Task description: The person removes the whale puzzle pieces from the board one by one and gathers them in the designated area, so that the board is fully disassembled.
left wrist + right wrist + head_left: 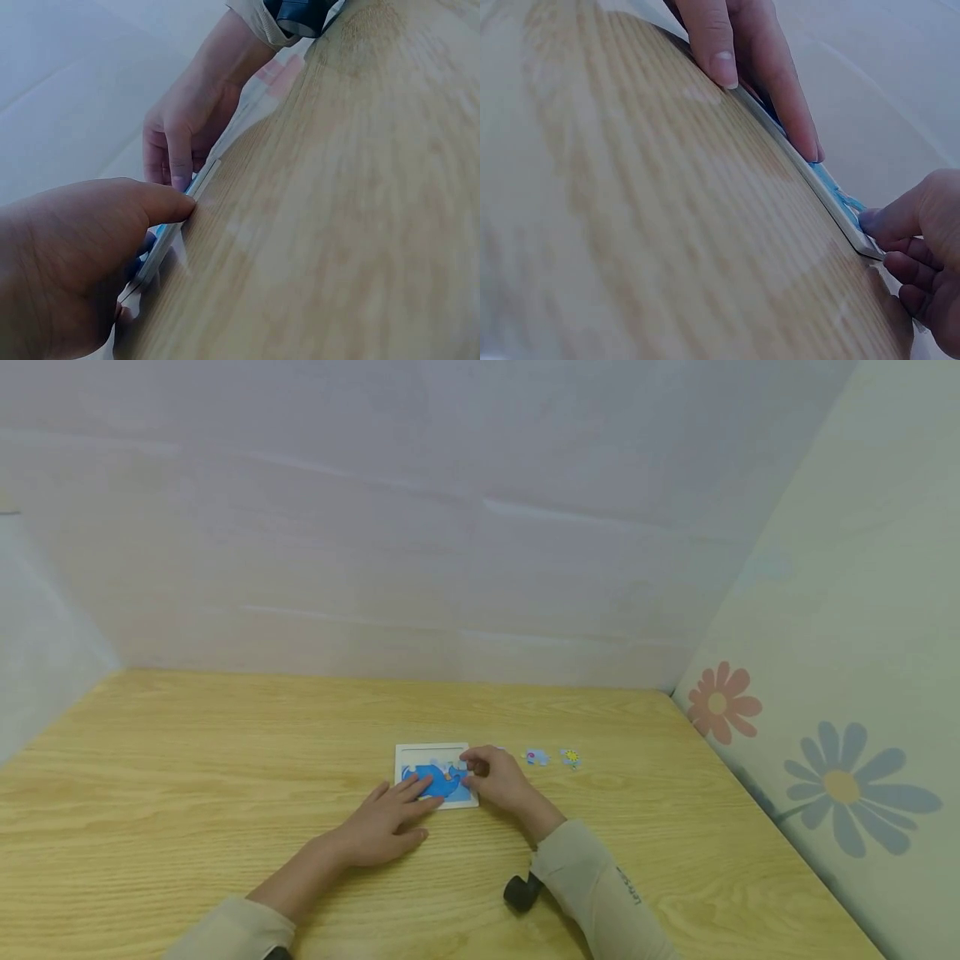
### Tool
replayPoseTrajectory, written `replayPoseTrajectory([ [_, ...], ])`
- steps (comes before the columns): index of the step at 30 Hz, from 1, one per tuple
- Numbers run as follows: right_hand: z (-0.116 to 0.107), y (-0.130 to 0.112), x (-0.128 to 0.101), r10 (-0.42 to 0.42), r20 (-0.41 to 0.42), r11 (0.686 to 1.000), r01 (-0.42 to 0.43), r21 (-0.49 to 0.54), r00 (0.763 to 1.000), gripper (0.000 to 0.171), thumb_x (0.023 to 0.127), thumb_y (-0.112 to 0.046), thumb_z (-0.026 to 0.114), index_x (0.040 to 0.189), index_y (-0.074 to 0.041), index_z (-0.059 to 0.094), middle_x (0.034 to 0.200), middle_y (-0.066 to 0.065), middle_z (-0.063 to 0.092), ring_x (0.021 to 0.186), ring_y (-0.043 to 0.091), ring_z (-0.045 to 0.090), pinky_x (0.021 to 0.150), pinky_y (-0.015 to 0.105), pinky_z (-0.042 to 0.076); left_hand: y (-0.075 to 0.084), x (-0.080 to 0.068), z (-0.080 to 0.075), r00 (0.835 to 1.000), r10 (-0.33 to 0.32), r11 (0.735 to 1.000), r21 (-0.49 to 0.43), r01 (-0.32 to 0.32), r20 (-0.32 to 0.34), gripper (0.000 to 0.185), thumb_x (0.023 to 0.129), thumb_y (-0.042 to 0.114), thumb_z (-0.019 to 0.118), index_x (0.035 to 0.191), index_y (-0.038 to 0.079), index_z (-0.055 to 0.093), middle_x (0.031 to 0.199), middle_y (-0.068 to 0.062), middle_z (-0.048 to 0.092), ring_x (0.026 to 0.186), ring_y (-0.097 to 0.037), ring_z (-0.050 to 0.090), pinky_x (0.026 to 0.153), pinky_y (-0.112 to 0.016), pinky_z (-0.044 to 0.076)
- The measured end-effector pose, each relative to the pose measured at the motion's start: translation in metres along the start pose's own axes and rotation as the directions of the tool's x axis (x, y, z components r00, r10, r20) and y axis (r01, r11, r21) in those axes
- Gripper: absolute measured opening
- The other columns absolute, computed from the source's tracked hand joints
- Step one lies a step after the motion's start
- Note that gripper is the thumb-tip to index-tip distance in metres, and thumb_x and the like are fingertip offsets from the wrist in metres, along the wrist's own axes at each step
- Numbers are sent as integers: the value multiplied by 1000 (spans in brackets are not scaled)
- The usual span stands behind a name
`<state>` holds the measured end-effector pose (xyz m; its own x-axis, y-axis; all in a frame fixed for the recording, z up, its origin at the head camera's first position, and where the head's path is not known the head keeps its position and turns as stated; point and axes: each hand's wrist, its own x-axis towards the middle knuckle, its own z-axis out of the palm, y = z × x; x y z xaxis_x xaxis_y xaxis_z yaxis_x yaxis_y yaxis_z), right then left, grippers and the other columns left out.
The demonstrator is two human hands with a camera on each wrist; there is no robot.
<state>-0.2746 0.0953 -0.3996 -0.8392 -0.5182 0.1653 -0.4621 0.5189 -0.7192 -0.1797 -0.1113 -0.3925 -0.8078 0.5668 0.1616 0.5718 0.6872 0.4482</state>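
Observation:
A small puzzle in a white-framed tray (pixel 437 747) lies flat on the table, with a blue picture (pixel 438 782) partly filling it. Across the tray's lower left my left hand (pixel 386 827) rests, its fingers spread and fairly straight on the blue picture. At the tray's right side my right hand (pixel 504 783) has its fingers curled, and the thumb and a finger pinch a blue puzzle piece (pixel 847 201). That piece looks slightly tilted at the tray's edge in the right wrist view. The fingers hide much of it.
Right of the tray lie loose puzzle pieces, one pale with a pink swirl (pixel 536 757) and one with a yellow sun shape (pixel 571 758). Another is mostly covered by the right hand. The wooden table (pixel 225 735) meets a pale back wall (pixel 375 568) and a flower-printed right wall (pixel 825 610).

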Motion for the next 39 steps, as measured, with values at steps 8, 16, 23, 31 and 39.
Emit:
replayPoseTrajectory([
  [8, 0, 1, 1, -4, -14, 1000, 4, -6, 1000, 27, 80, -7, 61, 106, -1, 58, 88, 1, 53, 80, 15, 49, 70, 27, 42, -1, 0, 1, 1000, -5, 1000, 8, 5, -4, 45, 87, 24, 49, 129, 10, 41, 138, -15, 22, 126, -33, 13, 93, -58, 9],
  [16, -5, -6, 2, 66, -22, 992, -63, 113, 998, 27, 80, -4, 60, 106, -3, 58, 86, 1, 52, 78, 16, 50, 65, 27, 44, -1, 0, -1, 1000, -3, 1000, 12, 3, -10, 45, 87, 23, 50, 128, 9, 43, 138, -16, 23, 125, -34, 15, 93, -58, 10],
  [23, -25, -12, 0, 1, -33, 994, 2, 108, 999, 28, 79, -5, 62, 107, -3, 59, 89, 3, 54, 79, 17, 51, 65, 28, 44, 1, 0, -3, 1000, -4, 1000, 10, 4, -12, 44, 87, 23, 50, 128, 9, 43, 137, -16, 24, 125, -35, 16, 93, -58, 10],
  [31, -55, -8, -13, -2, -55, 993, 8, 118, 998, 29, 78, -8, 63, 107, -6, 59, 89, 3, 55, 76, 16, 52, 66, 30, 43, 2, 0, -4, 1000, 3, 1000, 20, -3, -18, 44, 87, 23, 50, 128, 9, 43, 137, -17, 25, 125, -35, 17, 93, -58, 10],
  [39, -87, -21, -42, 24, -86, 991, -12, 137, 996, 28, 80, 0, 58, 108, 2, 57, 92, 17, 55, 80, 26, 50, 70, 36, 41, -2, 0, -2, 1000, -7, 1000, 18, 7, -14, 45, 87, 24, 50, 129, 10, 42, 138, -16, 23, 126, -33, 15, 94, -57, 9],
])
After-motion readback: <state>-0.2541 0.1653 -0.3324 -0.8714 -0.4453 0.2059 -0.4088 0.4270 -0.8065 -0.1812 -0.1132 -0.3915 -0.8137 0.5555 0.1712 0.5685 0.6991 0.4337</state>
